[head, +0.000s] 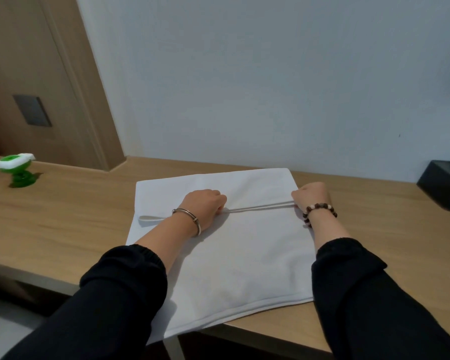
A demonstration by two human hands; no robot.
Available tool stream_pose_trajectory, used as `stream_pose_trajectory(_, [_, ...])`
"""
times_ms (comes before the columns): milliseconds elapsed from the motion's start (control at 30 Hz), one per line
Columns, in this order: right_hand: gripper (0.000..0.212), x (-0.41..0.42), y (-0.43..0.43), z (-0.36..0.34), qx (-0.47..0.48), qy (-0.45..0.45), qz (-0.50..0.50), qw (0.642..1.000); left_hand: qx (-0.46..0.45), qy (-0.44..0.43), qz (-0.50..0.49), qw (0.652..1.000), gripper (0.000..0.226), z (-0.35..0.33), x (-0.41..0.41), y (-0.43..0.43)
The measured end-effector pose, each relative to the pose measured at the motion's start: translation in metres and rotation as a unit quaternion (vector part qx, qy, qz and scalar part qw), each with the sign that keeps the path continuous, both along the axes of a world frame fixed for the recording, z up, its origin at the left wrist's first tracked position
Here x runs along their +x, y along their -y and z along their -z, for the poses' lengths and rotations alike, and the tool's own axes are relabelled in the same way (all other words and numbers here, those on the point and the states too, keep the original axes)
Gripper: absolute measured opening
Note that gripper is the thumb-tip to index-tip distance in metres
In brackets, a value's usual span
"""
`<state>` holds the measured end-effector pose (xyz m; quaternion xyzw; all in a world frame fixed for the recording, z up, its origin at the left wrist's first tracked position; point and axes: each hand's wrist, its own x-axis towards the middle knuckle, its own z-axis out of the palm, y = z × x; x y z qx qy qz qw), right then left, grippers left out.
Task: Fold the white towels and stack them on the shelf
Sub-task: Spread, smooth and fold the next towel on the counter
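So, the white towel point(231, 261) lies flat on the wooden counter point(63, 219). Its far edge is near the pale wall point(270, 87), and its near left corner hangs a bit over the counter's front edge. A raised fold point(257, 207) runs left to right across the towel's upper part, w/ a small open loop at its left end.

The left hand point(204, 203) sits on that fold approx. mid-towel, knuckles up, fingers curled down and pinching the cloth. The right hand point(311, 196) is at the towel's right edge, fist-like, fingers curled round the fold's right end. Both hands hold the same fold, well apart, and the fold runs straight between them.

The left wrist has a silver bangle point(190, 220) and the right wrist a bead bracelet point(320, 211) in brown and white. Both forearms are in black sleeves point(122, 281), pushed up partway, and rest over the near half of the towel.

Misc. on the counter: a green and white plastic toy point(16, 170) stands far left, well apart from the towel, and a black box point(442, 188) is at the far right edge of view, only partly seen. Behind the toy is a brown wood panel point(24, 61) w/ a dark grey switch plate point(32, 110) set in it.
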<state>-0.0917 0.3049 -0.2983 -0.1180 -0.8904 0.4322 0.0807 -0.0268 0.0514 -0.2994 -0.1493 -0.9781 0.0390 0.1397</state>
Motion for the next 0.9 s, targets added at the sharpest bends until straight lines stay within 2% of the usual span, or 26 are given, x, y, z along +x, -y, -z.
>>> stream_pose_trajectory(200, [0.018,-0.007,-0.009,-0.001,-0.046,0.015,-0.022,0.999,0.039,0.009,-0.013,0.999,0.012,0.006,0.002,0.001])
stream_pose_trajectory(367, [0.027,0.000,-0.009,-0.005,0.028,0.050,-0.009,0.998,0.063,-0.006,-0.013,0.998,0.013,0.006,0.006,-0.003])
stream_pose_trajectory(533, [0.036,0.007,-0.005,-0.003,0.115,0.024,0.014,0.993,0.073,-0.017,-0.008,0.997,0.014,0.008,0.009,-0.004])
stream_pose_trajectory(767, [0.039,0.008,-0.006,-0.006,0.114,0.030,0.003,0.993,0.078,-0.011,-0.011,0.997,0.014,0.006,0.010,-0.005])
stream_pose_trajectory(900, [0.035,0.004,-0.008,-0.009,0.063,0.050,-0.009,0.997,0.074,-0.007,-0.020,0.997,0.015,0.004,0.010,-0.006])
